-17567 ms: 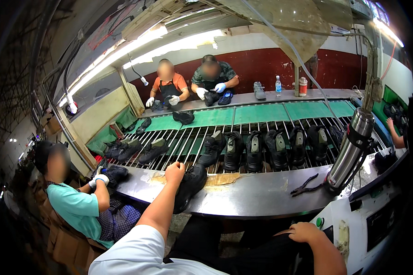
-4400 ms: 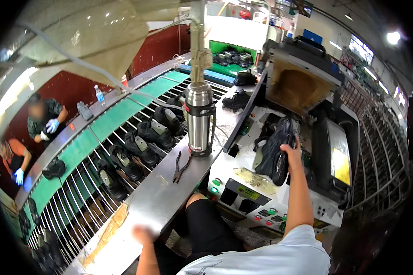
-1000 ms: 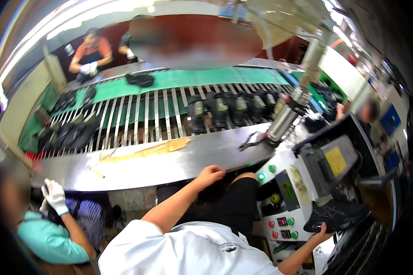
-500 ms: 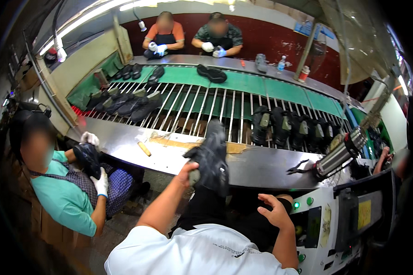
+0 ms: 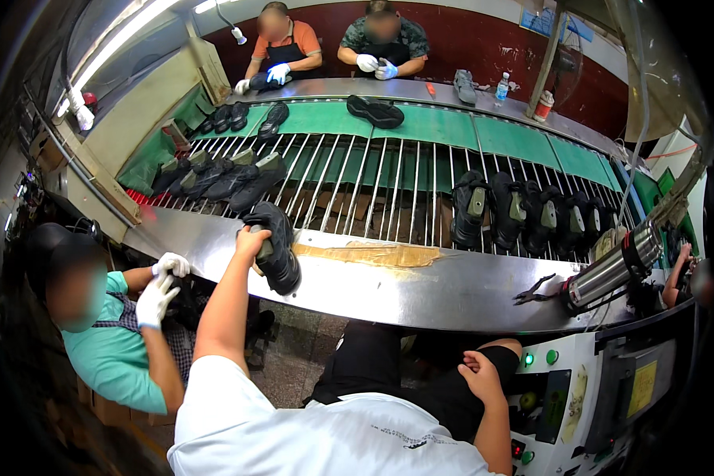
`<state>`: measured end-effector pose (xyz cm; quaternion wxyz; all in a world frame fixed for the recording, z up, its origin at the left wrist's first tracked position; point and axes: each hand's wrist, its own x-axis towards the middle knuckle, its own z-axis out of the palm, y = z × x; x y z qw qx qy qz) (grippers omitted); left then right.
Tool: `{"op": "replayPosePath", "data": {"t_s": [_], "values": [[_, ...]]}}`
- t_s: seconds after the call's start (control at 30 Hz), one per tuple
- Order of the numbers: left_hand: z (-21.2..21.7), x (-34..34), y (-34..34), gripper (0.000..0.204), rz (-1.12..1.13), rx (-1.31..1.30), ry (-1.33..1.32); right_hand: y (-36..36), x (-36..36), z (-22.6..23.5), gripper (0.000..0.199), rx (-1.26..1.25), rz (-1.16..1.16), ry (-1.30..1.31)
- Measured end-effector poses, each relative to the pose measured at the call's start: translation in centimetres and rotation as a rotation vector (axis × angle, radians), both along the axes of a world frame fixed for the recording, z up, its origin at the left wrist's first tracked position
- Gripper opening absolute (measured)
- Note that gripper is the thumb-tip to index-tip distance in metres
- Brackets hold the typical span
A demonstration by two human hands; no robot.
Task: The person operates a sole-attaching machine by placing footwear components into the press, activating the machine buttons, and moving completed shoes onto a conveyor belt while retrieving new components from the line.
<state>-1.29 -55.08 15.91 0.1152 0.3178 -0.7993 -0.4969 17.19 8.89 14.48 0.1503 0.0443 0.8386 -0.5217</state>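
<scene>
Over the near metal ledge, to the left of the brown tape, a black shoe point(image 5: 279, 258) stands with its toe tilted down toward me. My left hand point(image 5: 251, 243) grips it at the ankle opening, where a last appears to sit inside. With loosely bent fingers and nothing in it, my right hand point(image 5: 482, 376) rests by my right thigh, close to the control panel point(image 5: 559, 357). Just beyond the held shoe, several black shoes on lasts point(image 5: 242, 178) lie on the metal bars.
Metal bars point(image 5: 333, 186) run behind the steel ledge point(image 5: 484, 289), with more lasted shoes point(image 5: 504, 210) at right. A steel flask point(image 5: 615, 270) leans at the ledge's right end. A gloved co-worker point(image 5: 107, 341) sits at left; two more work across the green belt point(image 5: 440, 124).
My left hand has carried the shoe leftward to the ledge. My right hand has lowered onto my thigh. The left co-worker's hands no longer show the shoe they held.
</scene>
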Motion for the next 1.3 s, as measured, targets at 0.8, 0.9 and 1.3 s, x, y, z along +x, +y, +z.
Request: {"op": "replayPosePath", "data": {"t_s": [0.8, 0.9, 1.3], "values": [[-10.2, -2.4, 24.0, 0.025, -0.424, -0.683, 0.195, -5.6, -22.3, -9.1, 0.017, 0.558, -0.196, 0.495], [-10.7, -2.6, 23.6, 0.027, -0.414, -0.662, 0.227, -5.5, -22.6, -8.8, 0.017, 0.575, -0.217, 0.484], [-10.3, -2.3, 23.2, 0.025, -0.381, -0.673, 0.259, -6.3, -22.3, -10.4, 0.015, 0.750, -0.171, 0.574]]}}
